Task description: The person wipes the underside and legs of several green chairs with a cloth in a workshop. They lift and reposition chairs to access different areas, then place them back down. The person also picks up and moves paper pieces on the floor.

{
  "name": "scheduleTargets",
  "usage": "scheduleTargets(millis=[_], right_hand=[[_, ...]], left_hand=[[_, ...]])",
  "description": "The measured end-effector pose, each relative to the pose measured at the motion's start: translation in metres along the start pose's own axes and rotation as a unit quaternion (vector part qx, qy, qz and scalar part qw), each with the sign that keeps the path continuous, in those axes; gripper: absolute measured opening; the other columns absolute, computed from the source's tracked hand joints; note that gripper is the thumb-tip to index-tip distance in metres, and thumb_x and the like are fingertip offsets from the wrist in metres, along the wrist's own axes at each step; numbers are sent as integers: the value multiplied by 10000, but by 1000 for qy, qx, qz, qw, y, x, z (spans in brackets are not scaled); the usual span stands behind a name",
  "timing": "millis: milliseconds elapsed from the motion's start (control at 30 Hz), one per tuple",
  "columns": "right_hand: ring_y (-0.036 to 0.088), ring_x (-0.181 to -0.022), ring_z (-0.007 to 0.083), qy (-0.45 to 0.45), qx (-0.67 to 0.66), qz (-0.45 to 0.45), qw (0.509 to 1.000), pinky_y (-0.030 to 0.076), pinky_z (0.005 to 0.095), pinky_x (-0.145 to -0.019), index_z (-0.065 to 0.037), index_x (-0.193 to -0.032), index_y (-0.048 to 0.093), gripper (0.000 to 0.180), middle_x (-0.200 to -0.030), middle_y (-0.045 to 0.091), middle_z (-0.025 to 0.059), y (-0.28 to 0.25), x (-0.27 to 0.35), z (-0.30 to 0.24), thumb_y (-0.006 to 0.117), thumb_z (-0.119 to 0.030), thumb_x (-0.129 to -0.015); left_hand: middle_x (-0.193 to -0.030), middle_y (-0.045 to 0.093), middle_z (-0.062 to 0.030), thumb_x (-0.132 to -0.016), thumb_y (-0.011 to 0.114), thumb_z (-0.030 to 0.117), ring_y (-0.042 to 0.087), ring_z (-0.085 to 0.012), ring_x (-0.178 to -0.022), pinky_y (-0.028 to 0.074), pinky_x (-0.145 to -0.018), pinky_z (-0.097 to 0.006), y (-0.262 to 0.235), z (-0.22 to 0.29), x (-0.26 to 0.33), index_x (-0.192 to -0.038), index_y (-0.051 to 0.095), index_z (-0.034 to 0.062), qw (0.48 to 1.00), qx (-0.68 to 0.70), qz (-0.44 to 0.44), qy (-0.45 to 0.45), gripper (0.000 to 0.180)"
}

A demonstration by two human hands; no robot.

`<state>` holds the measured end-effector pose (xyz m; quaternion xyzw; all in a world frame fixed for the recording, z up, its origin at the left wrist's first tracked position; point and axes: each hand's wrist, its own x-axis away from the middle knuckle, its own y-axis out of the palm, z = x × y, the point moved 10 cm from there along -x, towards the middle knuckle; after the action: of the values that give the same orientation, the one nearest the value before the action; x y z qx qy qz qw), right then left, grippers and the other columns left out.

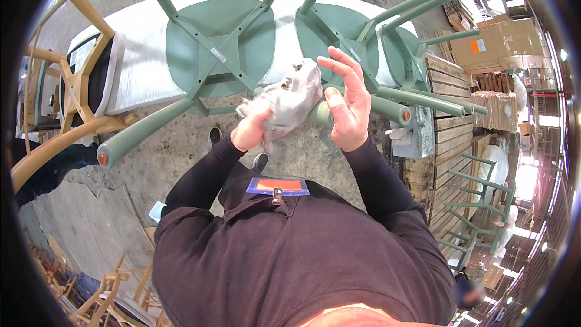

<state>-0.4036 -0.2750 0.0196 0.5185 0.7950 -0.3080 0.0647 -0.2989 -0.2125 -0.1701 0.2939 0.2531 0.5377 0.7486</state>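
Workshop floor [339, 145]: upturned green chairs crowd a white-padded table [139, 54].
Left hand [251, 130] clutches a grey rag [290, 100] at centre; right hand [348, 109], fingers spread, rests on a chair leg [387, 108] toward 3 o'clock.

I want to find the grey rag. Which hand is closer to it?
Left. The left hand grips the rag from below. The right hand is open beside it, palm against the green chair leg, fingers spread just right of the cloth.

Dark long-sleeved top [290, 254], clipped badge [278, 186]
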Motion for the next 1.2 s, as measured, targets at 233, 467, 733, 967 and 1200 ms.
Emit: scheduleTargets(millis=[233,467,733,967,1200], right_hand=[[379,-1384,279,-1,-6,-21,1000,247,436,-1160,29,-1244,620,496,-1428,469,193,5,0,3,512,-124,-784],[468,-1318,341,9,-8,-7,1000,348,447,-1107,7,-1171,666,458,-1382,511,220,2,-6,0,534,-114,-750],[514,-1273,328,49,-23,-17,998,372,435,-1088,16,-1134,675,437,-1339,551,218,3,10,10,527,-105,-742],[587,-1173,278,8,-58,-42,997,416,382,-1037,35,-1107,670,399,-1198,640,199,16,-6,-9,494,-40,-757],[601,-1159,280,-3,-68,-8,998,420,358,-1029,37,-1111,660,387,-1176,650,190,4,-7,-3,491,-14,-767]], left_hand=[[-1559,283,-144,-652,924,308,406,-326,-1376,441,-1052,-474,51,53,-35,-1492,359,116,887,-429,-14,170,1030],[-1122,661,-133,-527,889,225,616,-332,-1081,526,-896,-435,82,64,-51,-1182,646,78,793,-524,47,306,713],[-1049,665,14,-612,771,391,649,-212,-896,512,-756,-365,48,35,-52,-1083,641,210,708,-631,78,306,521],[-1297,597,-22,-644,777,392,480,-165,-1296,230,-1201,-395,-151,-35,-39,-1309,568,206,619,-759,135,146,721],[-1312,563,-81,-937,589,254,552,-221,-1205,442,-1043,-424,5,-5,-57,-1356,486,100,936,-307,3,171,458]])
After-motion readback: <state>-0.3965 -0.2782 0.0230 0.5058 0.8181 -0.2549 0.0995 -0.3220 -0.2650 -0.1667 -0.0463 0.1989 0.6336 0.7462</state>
